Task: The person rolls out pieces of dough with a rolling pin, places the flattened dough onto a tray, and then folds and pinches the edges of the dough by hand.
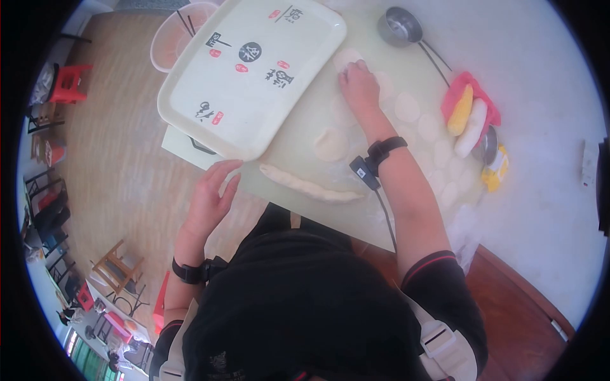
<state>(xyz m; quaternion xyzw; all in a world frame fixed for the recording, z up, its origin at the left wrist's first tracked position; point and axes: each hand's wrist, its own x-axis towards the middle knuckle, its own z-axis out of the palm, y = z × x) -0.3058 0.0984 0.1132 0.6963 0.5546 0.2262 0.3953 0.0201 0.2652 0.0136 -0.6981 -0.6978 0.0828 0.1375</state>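
Flat pale dough disc (345, 58) lies right under bare right hand (361, 87) fingertips, far side, can't tell if pinched; bare left hand (212, 193) loosely spread, near left

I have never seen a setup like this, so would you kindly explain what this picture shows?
There is no machine: a person works barehanded, and the camera, worn on the head, looks forward and down. On the pale table lie a printed tray, a dough roll, flat dough rounds and, farther right, a metal vessel. The right hand has its fingers on a dough piece beside the tray; whether it grips is unclear. The left hand is open near the tray's closest corner, holding nothing visible.
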